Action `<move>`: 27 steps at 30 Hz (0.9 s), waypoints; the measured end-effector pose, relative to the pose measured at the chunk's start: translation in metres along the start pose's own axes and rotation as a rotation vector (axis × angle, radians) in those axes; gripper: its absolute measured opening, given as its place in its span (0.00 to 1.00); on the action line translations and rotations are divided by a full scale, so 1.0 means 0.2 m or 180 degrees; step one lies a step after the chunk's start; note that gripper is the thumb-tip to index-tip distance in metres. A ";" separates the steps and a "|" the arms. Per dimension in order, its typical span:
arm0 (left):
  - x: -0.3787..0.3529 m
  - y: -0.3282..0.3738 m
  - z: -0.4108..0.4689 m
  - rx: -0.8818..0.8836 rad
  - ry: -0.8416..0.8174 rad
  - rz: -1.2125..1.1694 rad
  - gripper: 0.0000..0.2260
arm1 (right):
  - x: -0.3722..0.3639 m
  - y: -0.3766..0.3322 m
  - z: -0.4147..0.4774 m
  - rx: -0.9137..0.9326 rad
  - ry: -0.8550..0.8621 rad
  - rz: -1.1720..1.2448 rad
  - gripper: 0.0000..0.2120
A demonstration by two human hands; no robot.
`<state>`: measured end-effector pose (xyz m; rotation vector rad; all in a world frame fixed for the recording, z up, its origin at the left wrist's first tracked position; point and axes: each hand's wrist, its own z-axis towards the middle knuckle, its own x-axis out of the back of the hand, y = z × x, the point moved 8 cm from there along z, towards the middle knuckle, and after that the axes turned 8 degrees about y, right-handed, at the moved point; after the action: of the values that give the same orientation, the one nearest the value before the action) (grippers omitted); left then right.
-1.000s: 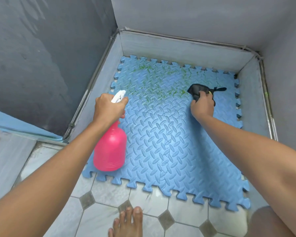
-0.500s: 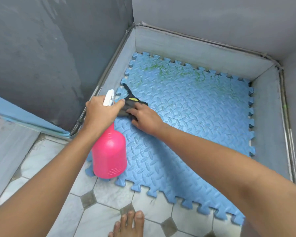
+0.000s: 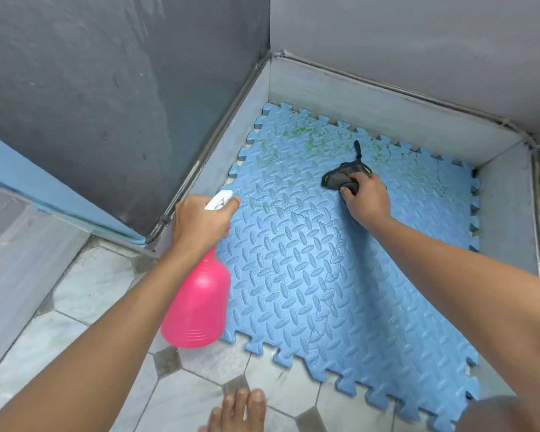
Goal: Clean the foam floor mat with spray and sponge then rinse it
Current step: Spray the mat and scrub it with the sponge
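A blue foam floor mat (image 3: 340, 275) with a raised tread pattern lies in a tiled corner, its far strip smeared with green stains. My left hand (image 3: 200, 222) grips the white trigger head of a pink spray bottle (image 3: 197, 304), held above the mat's near-left edge. My right hand (image 3: 367, 198) presses a dark sponge cloth (image 3: 340, 177) with a yellow trim onto the mat's far middle, just below the green stains. A black strap from the cloth points up toward the far wall.
Low grey tiled skirting (image 3: 387, 110) and grey walls close the mat in at the back, left and right. Pale floor tiles with dark diamonds (image 3: 169, 363) lie in front. A bare foot (image 3: 237, 413) stands at the bottom edge. A blue panel edge (image 3: 44, 188) runs at left.
My right hand has swept the cloth from beside the spray bottle at the mat's left rightward to the far middle. The bottle stays in my left hand. The view shifted left.
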<state>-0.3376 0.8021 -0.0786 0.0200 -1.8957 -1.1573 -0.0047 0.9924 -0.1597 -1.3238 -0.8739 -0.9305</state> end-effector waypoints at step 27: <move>0.25 -0.04 -0.06 -0.0642 0.0357 0.0121 0.22 | -0.20 -0.61 -0.12 0.2375 -0.0439 0.0164 0.16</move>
<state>-0.3629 0.7675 -0.0487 -0.0606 -1.6679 -1.2896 -0.1328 0.9684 -0.1508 -0.7576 -1.1423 -0.3975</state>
